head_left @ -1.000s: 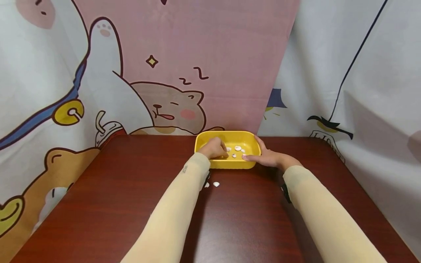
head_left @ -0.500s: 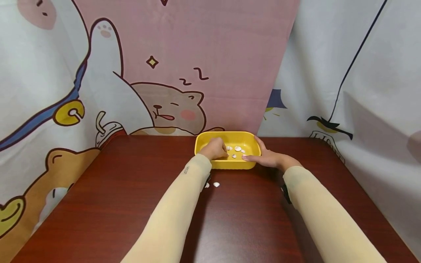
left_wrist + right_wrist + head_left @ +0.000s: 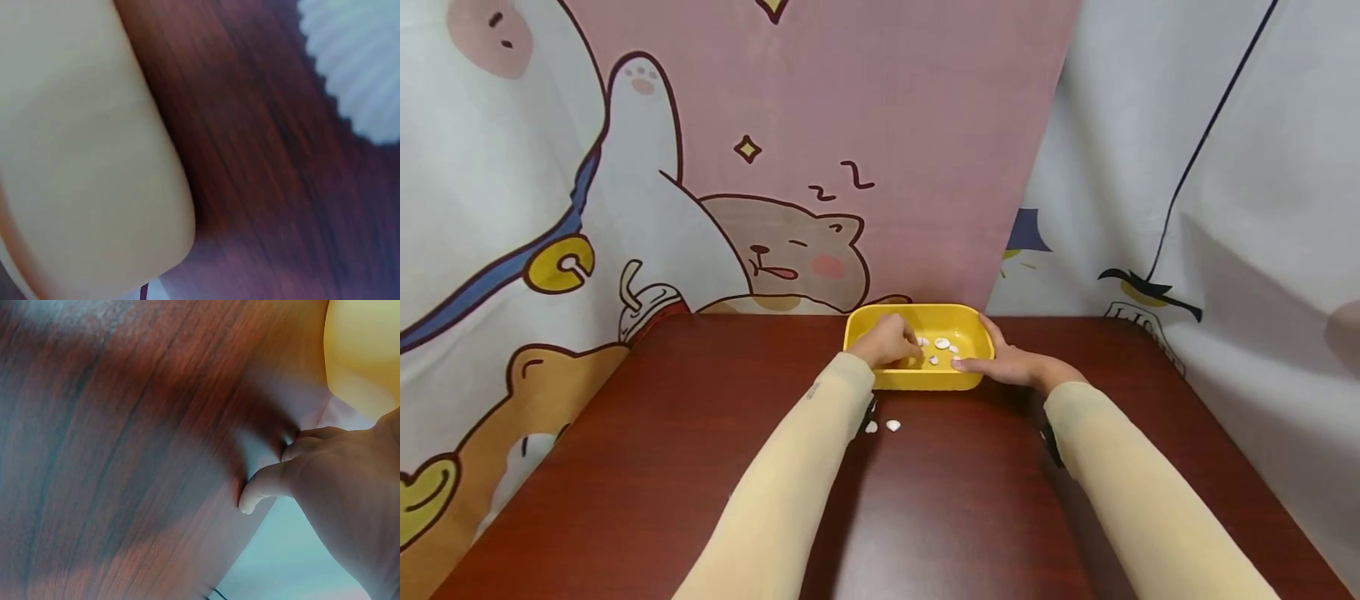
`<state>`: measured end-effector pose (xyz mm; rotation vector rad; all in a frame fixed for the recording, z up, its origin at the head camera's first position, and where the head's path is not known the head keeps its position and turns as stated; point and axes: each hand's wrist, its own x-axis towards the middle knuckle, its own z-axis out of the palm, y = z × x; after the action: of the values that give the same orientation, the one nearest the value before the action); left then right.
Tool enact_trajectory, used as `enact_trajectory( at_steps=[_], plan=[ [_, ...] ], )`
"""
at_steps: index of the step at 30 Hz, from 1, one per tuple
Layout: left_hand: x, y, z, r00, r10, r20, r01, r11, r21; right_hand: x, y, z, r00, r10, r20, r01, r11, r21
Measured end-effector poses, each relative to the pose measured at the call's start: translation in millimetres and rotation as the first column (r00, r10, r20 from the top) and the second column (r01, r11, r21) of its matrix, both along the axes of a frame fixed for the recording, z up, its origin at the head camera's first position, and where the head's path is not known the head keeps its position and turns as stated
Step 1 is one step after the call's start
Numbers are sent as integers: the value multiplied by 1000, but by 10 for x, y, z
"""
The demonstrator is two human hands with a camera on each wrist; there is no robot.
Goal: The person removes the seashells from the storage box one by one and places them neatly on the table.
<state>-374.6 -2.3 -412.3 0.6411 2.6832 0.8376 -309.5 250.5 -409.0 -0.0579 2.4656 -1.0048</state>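
A yellow plastic tub (image 3: 928, 381) stands at the far side of the table, with several small white seashells, one of them a larger shell (image 3: 942, 343), on its floor. My left hand (image 3: 885, 341) reaches over the near left rim into the tub, its fingers curled and pointing down near the shells. Whether it pinches a shell is hidden. My right hand (image 3: 1011, 363) grips the tub's right side, thumb inside the rim and other fingers outside. In the right wrist view, fingertips of the right hand (image 3: 337, 469) reach down to the table beside the yellow wall.
Two white shells lie on the dark red wooden table (image 3: 970, 500) in front of the tub, one a fan-shaped shell (image 3: 892, 425). A ribbed shell (image 3: 362, 69) fills a corner of the left wrist view. A printed cartoon curtain (image 3: 925, 167) hangs behind the table.
The head view has tilted slightly upward, so the scene sits a little lower. My left hand has shifted slightly inside the tub; the right hand keeps its grip on the tub.
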Motion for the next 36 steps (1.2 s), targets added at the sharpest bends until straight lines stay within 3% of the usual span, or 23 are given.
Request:
enact_trajectory(
  at_steps=[4,9,14,17,20,23,29,31,36],
  plan=[
    [42,-16,50,1000,-17,26,16,999,34,15,7,-42,1000,1,-10,-1,1000,-3],
    [125,9,251,990,-137,-41,138,990,29,26,15,-55,1000,-4,-13,4,1000,1],
    [300,30,456,950,-287,-121,285,958,-37,58,24,-33,1000,-4,4,4,1000,2],
    [441,-7,520,923,-352,-156,347,936,-61,52,35,-28,1000,-6,-5,6,1000,1],
    [589,-89,501,904,-396,-160,390,918,-68,33,23,-31,1000,3,-17,-3,1000,-5],
    [726,-183,441,896,-417,-154,410,909,-76,30,-2,-25,1000,11,-23,-11,1000,-5],
    [914,-297,327,892,-419,-169,411,908,-80,32,-12,-18,1000,6,-20,-6,1000,5],
    [964,-319,278,898,-416,-146,411,910,-65,32,-10,-11,1000,1,-17,-1,1000,6],
    [1027,-354,103,894,-430,-129,422,903,-84,36,-8,7,1000,-3,-15,3,1000,3]
  ],
)
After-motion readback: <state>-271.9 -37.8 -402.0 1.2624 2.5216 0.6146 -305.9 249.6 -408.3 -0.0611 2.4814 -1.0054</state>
